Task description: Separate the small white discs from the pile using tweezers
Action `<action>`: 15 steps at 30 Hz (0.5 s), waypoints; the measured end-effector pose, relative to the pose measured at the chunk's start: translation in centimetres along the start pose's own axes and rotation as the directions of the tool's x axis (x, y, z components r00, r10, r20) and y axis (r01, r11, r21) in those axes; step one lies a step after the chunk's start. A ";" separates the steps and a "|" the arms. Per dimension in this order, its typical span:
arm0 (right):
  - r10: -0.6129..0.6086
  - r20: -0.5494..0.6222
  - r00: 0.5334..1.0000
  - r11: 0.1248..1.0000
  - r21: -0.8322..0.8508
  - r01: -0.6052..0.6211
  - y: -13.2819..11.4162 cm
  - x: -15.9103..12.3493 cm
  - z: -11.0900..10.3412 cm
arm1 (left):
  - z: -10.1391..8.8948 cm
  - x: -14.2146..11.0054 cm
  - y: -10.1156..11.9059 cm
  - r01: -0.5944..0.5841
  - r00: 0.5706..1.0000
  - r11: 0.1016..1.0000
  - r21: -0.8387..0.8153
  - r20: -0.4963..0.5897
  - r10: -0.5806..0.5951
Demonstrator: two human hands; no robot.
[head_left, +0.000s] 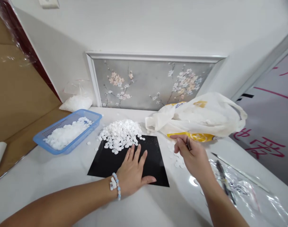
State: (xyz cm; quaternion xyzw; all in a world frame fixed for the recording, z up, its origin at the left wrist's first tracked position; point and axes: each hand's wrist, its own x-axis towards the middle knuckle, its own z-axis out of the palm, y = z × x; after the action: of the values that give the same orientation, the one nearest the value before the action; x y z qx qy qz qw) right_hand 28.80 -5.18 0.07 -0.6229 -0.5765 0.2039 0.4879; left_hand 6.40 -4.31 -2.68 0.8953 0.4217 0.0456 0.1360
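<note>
My left hand [132,172] lies flat with fingers spread on a black sheet [156,162], a beaded bracelet [118,187] round its wrist. Just beyond its fingertips is a heap of small white discs [121,134], covering the sheet's far edge and the table behind it. To the right, my right hand [194,157] is raised over the table with its fingers curled together. A small dark thing [188,143] shows between those fingers, too little visible to name. More flat white discs [179,162] lie scattered beside and below this hand.
At left stands a blue plastic basket [63,149] holding white discs, with a clear bag of white pieces [77,102] behind. A white and yellow plastic bag [205,118] lies at back right. A black-handled tool [225,183] rests on clear plastic bags [248,195]. Cardboard [23,78] borders the left.
</note>
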 end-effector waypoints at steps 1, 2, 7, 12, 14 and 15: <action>-0.006 0.016 1.000 1.000 0.001 0.006 -0.1 -0.1 0.1 | 0.1 0.1 0.1 0.005 1.000 1.000 0.002 -0.014 -0.005; -0.012 0.028 1.000 1.000 0.003 0.012 -0.2 -0.2 0.2 | 0.3 0.2 0.3 0.007 1.000 1.000 -0.002 -0.025 -0.007; -0.030 0.035 0.999 0.999 -0.022 0.031 0.1 -0.2 0.5 | 0.8 0.7 3.3 -0.355 0.931 0.922 -0.152 0.026 0.363; 0.002 0.006 1.000 1.000 -0.026 -0.002 0.2 0.0 0.0 | 1.3 0.7 4.0 -0.510 0.860 0.851 -0.126 -0.055 0.508; 0.030 -0.024 0.999 0.999 -0.018 -0.031 0.2 0.0 0.0 | 1.6 0.4 3.7 -0.220 0.970 0.975 -0.023 -0.111 0.216; 0.038 -0.030 0.999 0.999 -0.015 -0.038 0.2 -0.1 0.1 | 1.7 0.2 3.7 -0.199 0.976 0.980 -0.013 -0.097 0.197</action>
State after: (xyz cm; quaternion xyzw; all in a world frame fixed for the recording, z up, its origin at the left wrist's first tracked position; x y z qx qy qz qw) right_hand 28.81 -5.22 -0.19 -0.6405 -0.5587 0.1994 0.4877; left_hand 9.62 -6.77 -3.22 0.9280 0.3361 0.1063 0.1204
